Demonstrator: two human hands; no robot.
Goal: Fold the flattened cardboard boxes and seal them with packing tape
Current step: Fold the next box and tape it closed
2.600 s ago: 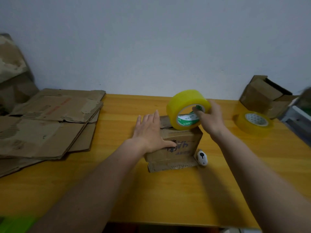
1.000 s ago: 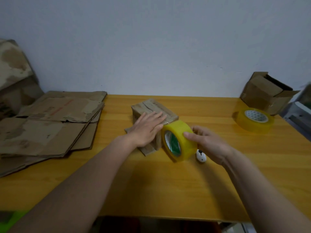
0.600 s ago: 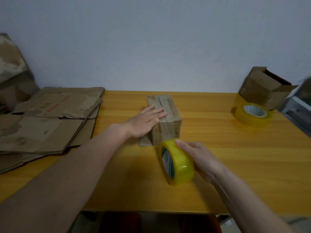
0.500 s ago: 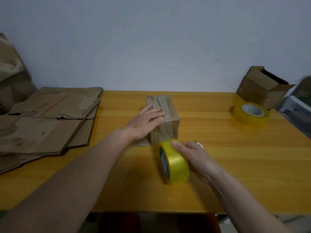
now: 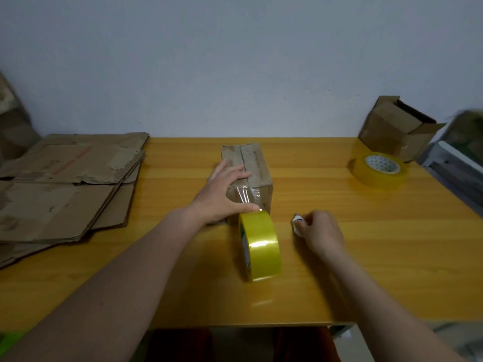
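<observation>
A small folded cardboard box [image 5: 257, 165] lies on the wooden table [image 5: 366, 244], with clear tape running down its near end. My left hand [image 5: 224, 194] rests flat on the box's left side, thumb stretched toward the tape strand. A yellow tape roll [image 5: 260, 245] stands on edge just in front of the box, still joined to it by the strand. To the roll's right, my right hand [image 5: 318, 231] curls its fingers around a small white cutter [image 5: 298, 223] lying on the table.
A stack of flattened cardboard boxes [image 5: 65, 184] covers the table's left side. A second tape roll [image 5: 379, 169] lies flat at the back right, beside an open cardboard box [image 5: 397, 129]. The wall stands right behind the table.
My right hand let go of the yellow roll, which now stands alone, and moved right onto the white cutter. My left hand stays on the box.
</observation>
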